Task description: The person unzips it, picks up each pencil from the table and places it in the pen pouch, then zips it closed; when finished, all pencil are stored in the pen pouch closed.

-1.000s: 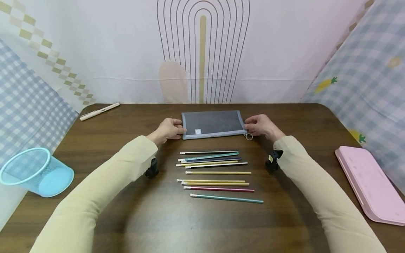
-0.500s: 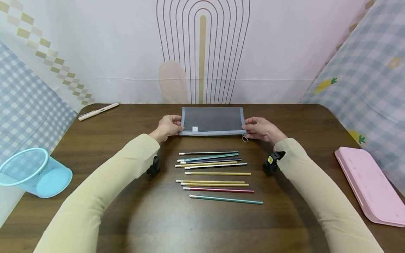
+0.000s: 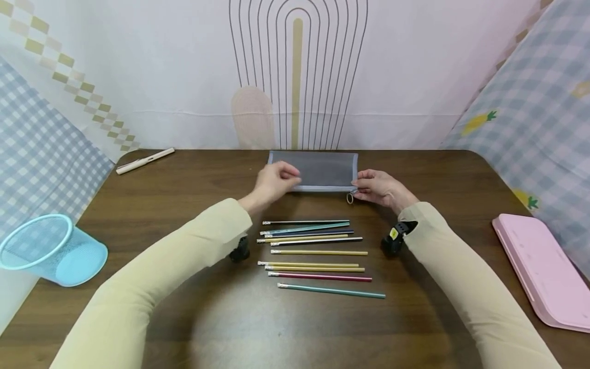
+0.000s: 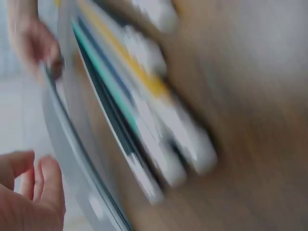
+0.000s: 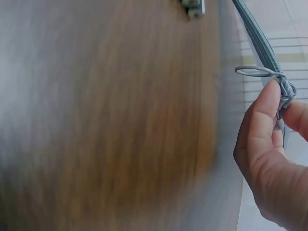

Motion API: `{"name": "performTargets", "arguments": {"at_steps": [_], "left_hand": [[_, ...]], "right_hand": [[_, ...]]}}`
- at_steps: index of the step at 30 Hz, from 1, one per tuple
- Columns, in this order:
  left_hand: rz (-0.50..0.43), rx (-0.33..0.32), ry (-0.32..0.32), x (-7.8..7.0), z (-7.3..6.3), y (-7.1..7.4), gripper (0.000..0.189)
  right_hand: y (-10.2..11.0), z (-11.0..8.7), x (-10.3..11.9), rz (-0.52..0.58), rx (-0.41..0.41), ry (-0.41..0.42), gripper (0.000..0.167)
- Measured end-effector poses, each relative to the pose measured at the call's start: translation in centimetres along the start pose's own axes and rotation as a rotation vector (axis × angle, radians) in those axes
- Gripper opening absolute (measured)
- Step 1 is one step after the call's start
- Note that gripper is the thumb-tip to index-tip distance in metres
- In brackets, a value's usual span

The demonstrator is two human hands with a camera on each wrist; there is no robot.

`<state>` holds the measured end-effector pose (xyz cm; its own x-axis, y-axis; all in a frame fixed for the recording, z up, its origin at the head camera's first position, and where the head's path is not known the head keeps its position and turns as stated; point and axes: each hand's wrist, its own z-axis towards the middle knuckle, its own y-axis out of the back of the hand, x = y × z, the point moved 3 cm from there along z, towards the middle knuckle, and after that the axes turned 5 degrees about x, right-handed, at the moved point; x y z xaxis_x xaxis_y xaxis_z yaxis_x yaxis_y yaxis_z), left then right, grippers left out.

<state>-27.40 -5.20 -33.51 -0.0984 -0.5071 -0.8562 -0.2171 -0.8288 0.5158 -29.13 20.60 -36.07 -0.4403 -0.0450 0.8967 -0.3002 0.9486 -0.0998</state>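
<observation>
A grey mesh zipper pouch (image 3: 324, 168) with pale blue edging is at the back of the table, its zipper side facing me. My right hand (image 3: 381, 189) pinches the pouch's right front corner between thumb and fingers, beside the zipper pull ring (image 3: 350, 198). In the right wrist view, the fingertips (image 5: 272, 91) close on the zipper end. My left hand (image 3: 275, 183) overlaps the pouch's left front part in the head view. The left wrist view shows its loosely bent fingers (image 4: 50, 180) apart from the zipper edge (image 4: 79, 144), holding nothing.
Several pencils, among them a yellow pencil (image 3: 318, 252) and a teal pencil (image 3: 332, 291), lie crosswise in front of the pouch. A blue mesh cup (image 3: 78, 256) lies on its side at left, a white pen (image 3: 145, 161) at back left. A pink case (image 3: 539, 266) is at right.
The pouch has tipped up and moved back a little, its front edge rising. My left hand has let go of the left corner and moved right along the front; the right hand keeps its grip.
</observation>
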Motion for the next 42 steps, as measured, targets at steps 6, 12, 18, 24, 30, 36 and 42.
{"name": "performTargets", "arguments": {"at_steps": [6,12,18,24,30,36,42], "left_hand": [[0.03,0.184,-0.047,-2.1,-0.9,-4.6,0.013],[0.066,0.182,-0.083,-2.9,-0.9,-6.7,0.016],[0.104,0.159,-0.087,-3.0,-0.9,-7.4,0.016],[0.14,0.09,-0.092,-2.9,-0.6,-7.1,0.009],[0.198,0.069,-0.113,-2.6,-0.4,-6.3,0.008],[0.254,0.054,-0.101,-1.9,-0.3,-5.1,0.007],[0.285,0.036,-0.102,-1.2,-0.1,-3.7,0.007]], "right_hand": [[-0.9,-0.2,0.1,0.097,0.008,-0.01,0.014],[-1.5,-0.5,0.1,0.143,0.003,-0.009,0.013],[-2.2,-0.5,-0.2,0.158,0.01,0.0,0.013],[-2.5,-0.4,-0.2,0.146,0.023,0.018,0.014],[-2.5,-0.5,-0.3,0.13,-0.009,0.023,0.016],[-2.0,-0.7,-0.4,0.107,-0.036,0.035,0.015],[-1.2,-1.1,-0.2,0.091,-0.058,0.045,0.014]]}}
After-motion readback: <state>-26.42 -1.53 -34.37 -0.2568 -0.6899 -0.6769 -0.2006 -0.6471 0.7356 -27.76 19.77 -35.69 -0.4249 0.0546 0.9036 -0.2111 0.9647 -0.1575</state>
